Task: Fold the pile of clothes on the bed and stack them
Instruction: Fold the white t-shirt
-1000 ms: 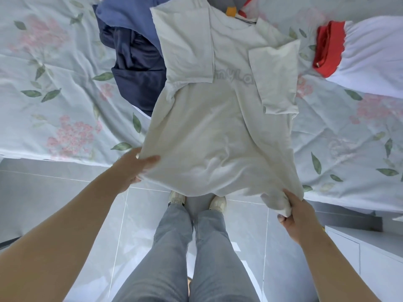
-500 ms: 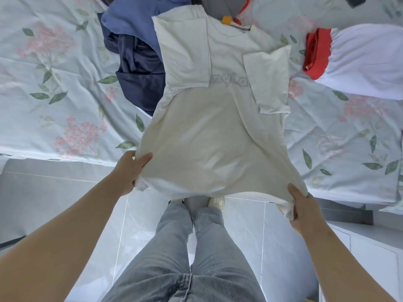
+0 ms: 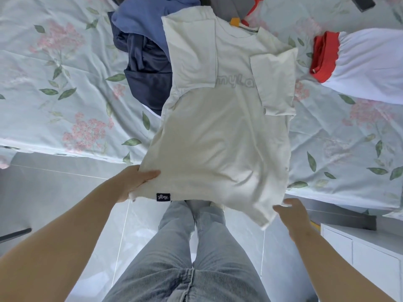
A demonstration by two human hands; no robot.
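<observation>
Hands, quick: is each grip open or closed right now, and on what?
Left hand: closed on the lower hem corner of the white T-shirt.
Right hand: open, fingers spread beside the hem's other corner, holding nothing.

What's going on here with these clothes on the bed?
A person stands at the bed folding a T-shirt, its sleeves already turned in. The left hand grips one hem corner; the right hand is open beside the other corner, not gripping it. Blue clothes lie unfolded beyond it, and a white and red garment lies to its right.
</observation>
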